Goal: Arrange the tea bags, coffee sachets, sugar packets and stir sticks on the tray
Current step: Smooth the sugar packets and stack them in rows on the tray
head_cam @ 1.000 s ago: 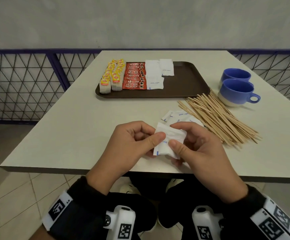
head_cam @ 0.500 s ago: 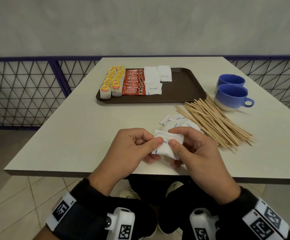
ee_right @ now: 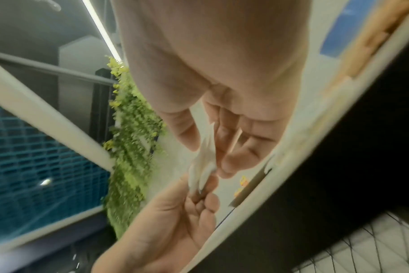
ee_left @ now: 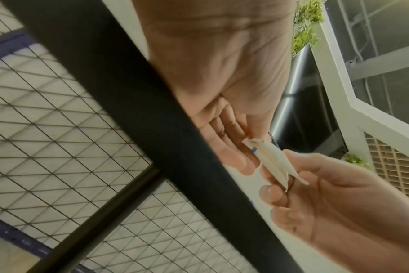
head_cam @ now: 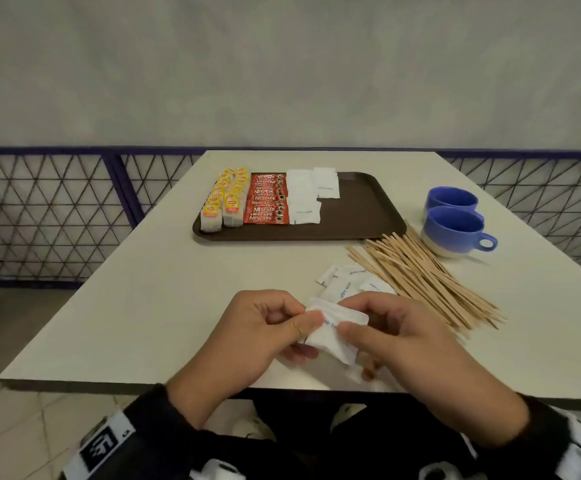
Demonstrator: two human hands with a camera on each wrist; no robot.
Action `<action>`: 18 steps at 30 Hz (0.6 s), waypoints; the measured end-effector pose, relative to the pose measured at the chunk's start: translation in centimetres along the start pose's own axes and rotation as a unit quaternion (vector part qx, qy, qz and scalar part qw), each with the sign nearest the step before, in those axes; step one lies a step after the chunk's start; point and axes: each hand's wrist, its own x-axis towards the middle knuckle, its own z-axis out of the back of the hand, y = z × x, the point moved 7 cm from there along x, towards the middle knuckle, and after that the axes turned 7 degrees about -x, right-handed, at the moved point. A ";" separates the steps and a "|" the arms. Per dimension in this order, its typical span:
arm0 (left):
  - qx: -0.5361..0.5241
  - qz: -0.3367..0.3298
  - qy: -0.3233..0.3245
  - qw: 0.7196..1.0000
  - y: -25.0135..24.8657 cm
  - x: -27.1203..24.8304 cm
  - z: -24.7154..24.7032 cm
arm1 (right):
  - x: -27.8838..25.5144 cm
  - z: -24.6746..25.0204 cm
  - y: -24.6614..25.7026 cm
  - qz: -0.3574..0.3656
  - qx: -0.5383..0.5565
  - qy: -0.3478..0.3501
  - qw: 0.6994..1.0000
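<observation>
Both hands hold a small stack of white sugar packets [head_cam: 334, 336] just above the table's near edge. My left hand [head_cam: 264, 332] pinches the stack's left side, my right hand [head_cam: 391, 336] its right side. The wrist views show the same packets [ee_left: 272, 161] [ee_right: 204, 162] edge-on between the fingers of both hands. More sugar packets [head_cam: 349, 280] lie loose on the table beyond my hands. A fan of wooden stir sticks [head_cam: 424, 277] lies to their right. The brown tray [head_cam: 365, 206] at the back holds yellow-tagged tea bags [head_cam: 225, 202], red coffee sachets [head_cam: 266, 199] and sugar packets [head_cam: 304, 197].
Two blue cups [head_cam: 453, 220] stand to the right of the tray, behind the sticks. The white table [head_cam: 164, 289] ends close below my hands. A blue mesh railing [head_cam: 46, 216] runs behind and to the left of the table.
The hands kept hold of the sugar packets and shifted slightly away from the near edge. The view tilted up, showing more wall.
</observation>
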 end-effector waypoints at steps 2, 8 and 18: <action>0.019 -0.009 0.035 0.999 -1.5 0.5 -0.1 | 1.0 1.1 1.5 -0.006 -0.082 0.037 0.996; 0.152 -0.072 0.078 0.983 -6.9 5.1 0.7 | 8.1 5.9 7.5 0.005 -0.230 0.114 0.966; 0.621 -0.074 0.039 0.779 -4.9 16.3 3.0 | 30.8 13.8 5.9 -0.053 -0.462 -0.013 0.885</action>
